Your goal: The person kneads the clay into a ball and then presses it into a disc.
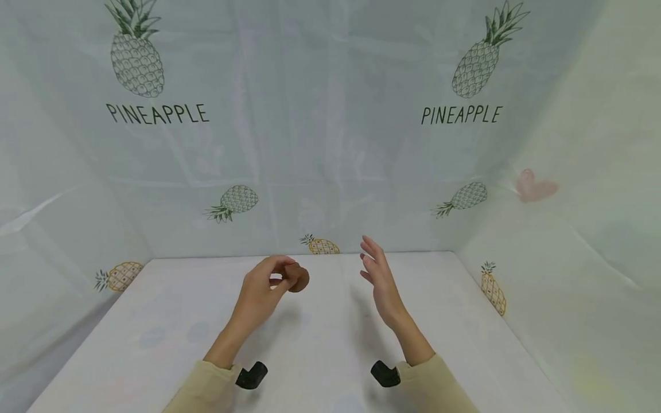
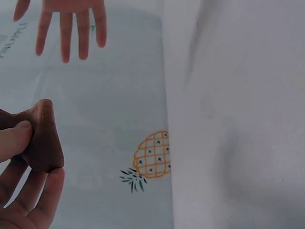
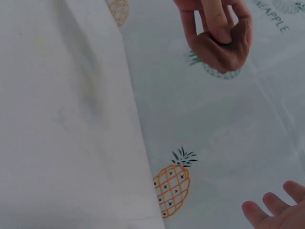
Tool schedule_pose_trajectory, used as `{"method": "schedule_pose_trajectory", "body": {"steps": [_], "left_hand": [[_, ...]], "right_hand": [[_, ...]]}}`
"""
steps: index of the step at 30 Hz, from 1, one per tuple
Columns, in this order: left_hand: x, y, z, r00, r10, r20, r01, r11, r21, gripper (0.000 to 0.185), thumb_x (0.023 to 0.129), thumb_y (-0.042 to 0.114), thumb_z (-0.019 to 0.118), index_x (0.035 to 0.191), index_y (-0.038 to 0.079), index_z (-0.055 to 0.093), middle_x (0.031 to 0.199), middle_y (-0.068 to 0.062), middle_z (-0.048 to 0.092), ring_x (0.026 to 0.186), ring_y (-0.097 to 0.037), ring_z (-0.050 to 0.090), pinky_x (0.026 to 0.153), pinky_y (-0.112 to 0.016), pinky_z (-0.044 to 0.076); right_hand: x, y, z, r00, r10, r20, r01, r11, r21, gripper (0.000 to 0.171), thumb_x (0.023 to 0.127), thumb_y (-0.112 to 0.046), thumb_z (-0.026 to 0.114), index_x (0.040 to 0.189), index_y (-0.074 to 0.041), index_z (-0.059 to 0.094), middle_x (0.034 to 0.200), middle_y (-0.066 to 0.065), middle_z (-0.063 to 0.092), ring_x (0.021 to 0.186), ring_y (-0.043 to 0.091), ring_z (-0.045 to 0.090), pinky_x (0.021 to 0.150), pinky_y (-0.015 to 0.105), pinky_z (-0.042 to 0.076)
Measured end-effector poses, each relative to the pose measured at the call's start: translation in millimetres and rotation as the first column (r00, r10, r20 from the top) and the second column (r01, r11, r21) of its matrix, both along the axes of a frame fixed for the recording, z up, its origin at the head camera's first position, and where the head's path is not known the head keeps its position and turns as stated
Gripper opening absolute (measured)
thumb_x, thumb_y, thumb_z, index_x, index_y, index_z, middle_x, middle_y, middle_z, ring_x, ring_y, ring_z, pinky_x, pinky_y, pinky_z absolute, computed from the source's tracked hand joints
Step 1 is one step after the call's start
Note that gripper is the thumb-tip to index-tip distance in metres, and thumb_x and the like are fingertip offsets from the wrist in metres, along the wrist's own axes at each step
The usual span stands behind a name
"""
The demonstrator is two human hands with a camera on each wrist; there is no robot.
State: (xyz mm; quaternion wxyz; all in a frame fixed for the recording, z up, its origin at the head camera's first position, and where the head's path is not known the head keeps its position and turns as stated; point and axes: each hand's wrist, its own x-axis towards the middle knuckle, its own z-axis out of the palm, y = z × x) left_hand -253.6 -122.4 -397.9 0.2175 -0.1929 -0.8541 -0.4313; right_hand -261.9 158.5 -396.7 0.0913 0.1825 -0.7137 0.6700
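Nearest the head camera: two beige sleeves (image 1: 206,383), each with a black wrist camera (image 1: 251,375) strapped on, above a white table (image 1: 129,344).

Left hand (image 1: 260,289): raised off the table, thumb and fingers (image 2: 28,191) curled round a brown lump (image 1: 298,277), pinching it at the fingertips. The lump is up in the air, clear of the tabletop, left of centre and level with the other hand.

Right hand (image 1: 379,281): empty, fingers straight and slightly spread, palm turned toward the lump, apart from it and not touching. Left wrist view shows those fingers fanned out; right wrist view catches only the fingertips (image 3: 267,210) at the frame's corner.

Progress, as a judgement: the lump is picked up and secured in one hand; the work on it looks early. The free hand has not joined in, and nothing lies set down or finished on the table.

The lump: matte reddish-brown, like clay or dough. Rounded but uneven, with one blunt raised point and a dent where the thumb presses in, so it seems soft enough to take a mark. Single piece, no crumbs seen.

Surround: pale sheeting (image 1: 330,143) printed with pineapples and the word PINEAPPLE, hung as back and side walls.
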Motion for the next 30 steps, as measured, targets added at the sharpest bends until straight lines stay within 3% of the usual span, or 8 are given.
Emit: {"method": "schedule_pose_trajectory", "body": {"steps": [8, 15, 30], "left_hand": [[7.2, 19, 9.1, 0.999, -0.035, 0.001, 0.035, 0.997, 0.062, 0.035, 0.096, 0.010, 0.081, 0.126, 0.023, 0.069, 0.122, 0.009, 0.070, 0.110, -0.012, 0.069, 0.086, -0.032, 0.062], [8.4, 33, 9.7, 0.998, -0.069, 0.003, 0.069, 0.992, 0.106, 0.033, 0.097, 0.014, 0.081, 0.125, 0.025, 0.069, 0.122, 0.011, 0.070, 0.110, -0.011, 0.069, 0.087, -0.030, 0.062], [10.7, 61, 11.4, 0.992, -0.109, 0.056, 0.097, 0.978, 0.186, 0.033, 0.096, 0.012, 0.082, 0.124, 0.024, 0.070, 0.120, 0.012, 0.071, 0.109, -0.009, 0.070, 0.087, -0.032, 0.062]], "right_hand": [[-2.0, -16, 8.4, 0.999, 0.036, -0.018, -0.037, 0.997, -0.061, 0.065, 0.108, -0.039, 0.040, 0.168, -0.021, 0.025, 0.172, 0.008, 0.027, 0.159, 0.033, 0.024, 0.124, 0.064, 0.023], [-4.1, -25, 8.0, 0.996, 0.078, -0.031, -0.081, 0.990, -0.112, 0.065, 0.109, -0.043, 0.036, 0.169, -0.023, 0.022, 0.173, 0.008, 0.022, 0.159, 0.034, 0.020, 0.125, 0.066, 0.016], [-14.2, -38, 3.6, 0.984, 0.107, -0.142, -0.131, 0.977, -0.169, 0.067, 0.110, -0.050, 0.022, 0.172, -0.030, 0.005, 0.178, -0.003, 0.003, 0.164, 0.029, 0.002, 0.125, 0.071, 0.001]]}}
